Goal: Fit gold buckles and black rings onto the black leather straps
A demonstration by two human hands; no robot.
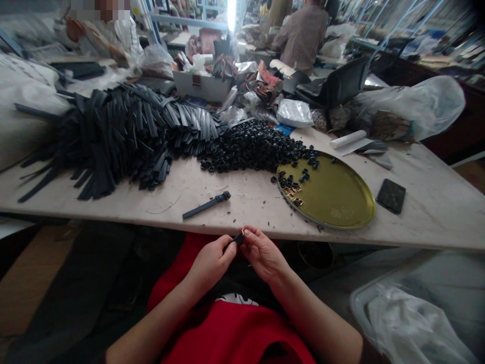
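My left hand pinches a short black strap just off the table's front edge, above my lap. At the strap's end my right hand closes on a small gold-coloured buckle; how the two are joined is too small to tell. A finished-looking black strap piece lies on the table beyond my hands. Behind it spreads a heap of small black loops. A big pile of flat black straps is at the left. More loops and several gold buckles sit on the round lid's left side.
The yellow-gold round lid stands near the front edge, with a dark phone to its right. A box, plastic bags and scraps crowd the back of the pale table. Two people are farther away.
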